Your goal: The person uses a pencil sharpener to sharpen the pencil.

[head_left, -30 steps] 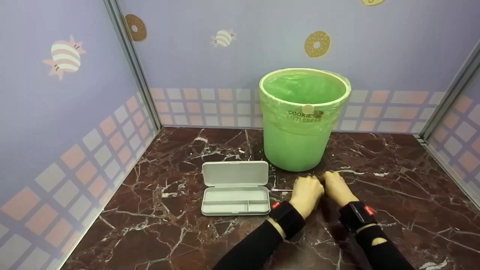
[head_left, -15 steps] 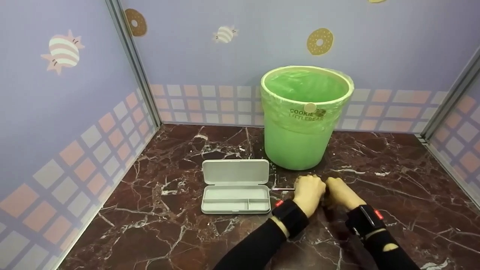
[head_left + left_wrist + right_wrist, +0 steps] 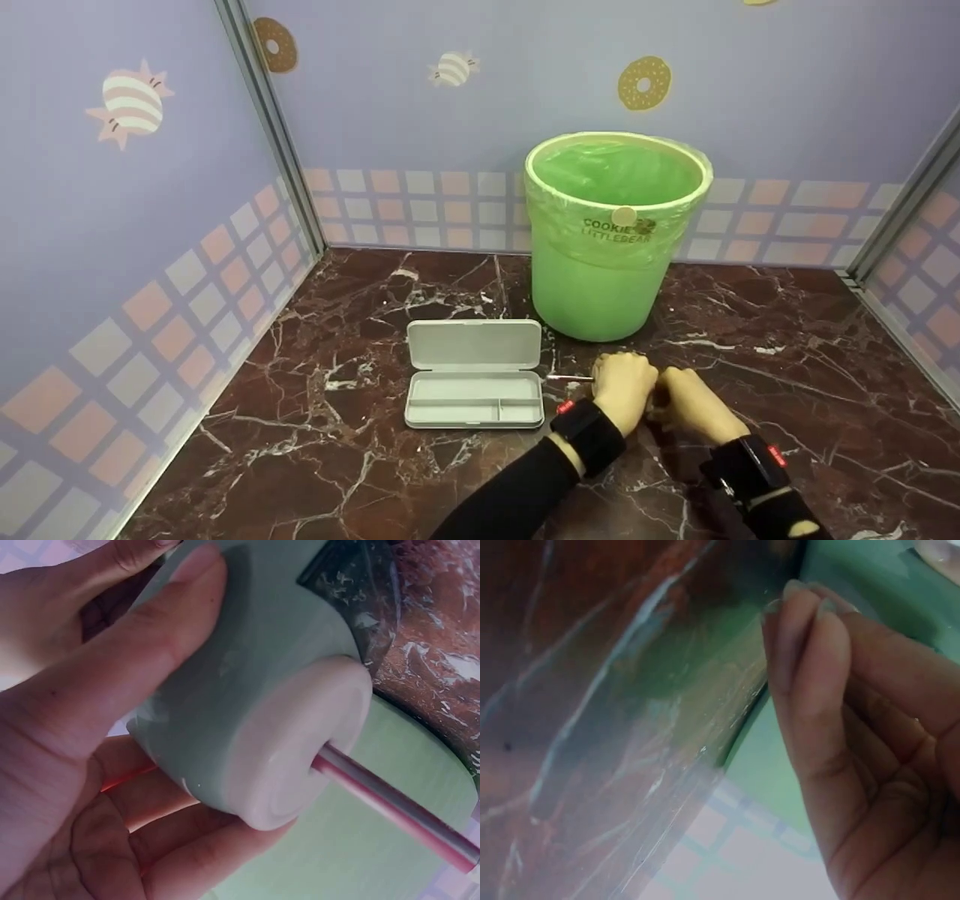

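My left hand (image 3: 624, 386) holds a hand pencil sharpener (image 3: 262, 637), green-grey with a pale pink round front, its thumb on one side and fingers beneath. From the hole in that front sticks a red and silver pencil (image 3: 405, 806), pointing left in the head view toward an open grey pencil case (image 3: 475, 426). Close beside it, my right hand (image 3: 694, 405) has its fingers bent together at the sharpener's other end. What its fingertips (image 3: 826, 637) pinch there is hidden behind them. The case's compartments show bare insides.
A green trash bin (image 3: 592, 292) with a clear liner stands just behind the hands. Patterned panels (image 3: 375, 112) rise at the back and both sides of the dark red marble-patterned tabletop (image 3: 360, 480).
My right hand has shifted down and slightly right, its wrist swinging outward. The left hand has kept its hold on the sharpener, and more of the pencil showed half a second ago. The view shifted slightly.
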A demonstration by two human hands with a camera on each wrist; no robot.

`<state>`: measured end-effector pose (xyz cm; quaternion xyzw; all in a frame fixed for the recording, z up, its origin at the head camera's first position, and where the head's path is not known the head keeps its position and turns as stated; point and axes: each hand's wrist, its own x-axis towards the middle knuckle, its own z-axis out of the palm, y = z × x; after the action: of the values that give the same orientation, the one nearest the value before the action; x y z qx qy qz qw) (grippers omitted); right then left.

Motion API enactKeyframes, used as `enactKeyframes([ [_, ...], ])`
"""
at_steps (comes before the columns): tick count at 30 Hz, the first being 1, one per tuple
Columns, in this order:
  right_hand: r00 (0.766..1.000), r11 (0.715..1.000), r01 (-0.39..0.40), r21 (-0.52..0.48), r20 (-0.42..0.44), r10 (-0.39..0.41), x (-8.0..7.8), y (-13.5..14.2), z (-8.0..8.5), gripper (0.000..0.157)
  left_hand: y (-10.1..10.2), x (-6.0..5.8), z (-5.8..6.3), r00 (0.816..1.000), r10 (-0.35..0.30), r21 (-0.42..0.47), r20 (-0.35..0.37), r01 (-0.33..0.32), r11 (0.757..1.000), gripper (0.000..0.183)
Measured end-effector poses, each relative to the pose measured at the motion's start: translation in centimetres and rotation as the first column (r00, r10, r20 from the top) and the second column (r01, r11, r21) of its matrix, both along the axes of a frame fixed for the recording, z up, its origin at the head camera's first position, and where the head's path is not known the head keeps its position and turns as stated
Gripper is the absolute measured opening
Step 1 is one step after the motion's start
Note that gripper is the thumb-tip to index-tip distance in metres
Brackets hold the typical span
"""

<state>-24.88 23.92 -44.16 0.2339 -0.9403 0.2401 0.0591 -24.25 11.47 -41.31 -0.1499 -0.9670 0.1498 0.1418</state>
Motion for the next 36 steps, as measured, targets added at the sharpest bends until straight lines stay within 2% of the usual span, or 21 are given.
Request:
enactKeyframes([
  [6, 0.999, 0.997, -0.045, -0.057, 0.002, 0.045, 1.3, 0.2, 1.7, 0.027, -0.2, 0.1, 0.3, 1.0, 0.007, 0.005, 0.001, -0.007, 1.0, 0.023],
  [12, 1.0, 0.999, -0.019, -0.027, 0.002, 0.019, 1.6, -0.2, 2.9, 0.027, -0.5, 0.1, 0.3, 1.0, 0.003, 0.014, -0.015, -0.003, 1.0, 0.024],
  [18, 1.0, 0.997, -0.016, -0.071, -0.005, 0.015, 1.9, 0.0, 3.6, 0.027, -0.1, 0.3, 0.1, 1.0, 0.019, 0.004, 0.006, -0.019, 1.0, 0.024],
  [27, 1.0, 0.996, 0.021, -0.089, -0.019, -0.023, 1.0, 0.7, 4.5, 0.017, 0.5, 0.5, -0.1, 1.0, 0.021, -0.011, 0.024, -0.02, 1.0, 0.025],
  [36, 0.989, 0.993, 0.094, -0.071, -0.104, -0.101, -0.3, 0.1, 5.1, 0.019, 0.2, 0.1, -0.5, 0.999, 0.017, 0.01, -0.036, -0.016, 1.0, 0.033],
])
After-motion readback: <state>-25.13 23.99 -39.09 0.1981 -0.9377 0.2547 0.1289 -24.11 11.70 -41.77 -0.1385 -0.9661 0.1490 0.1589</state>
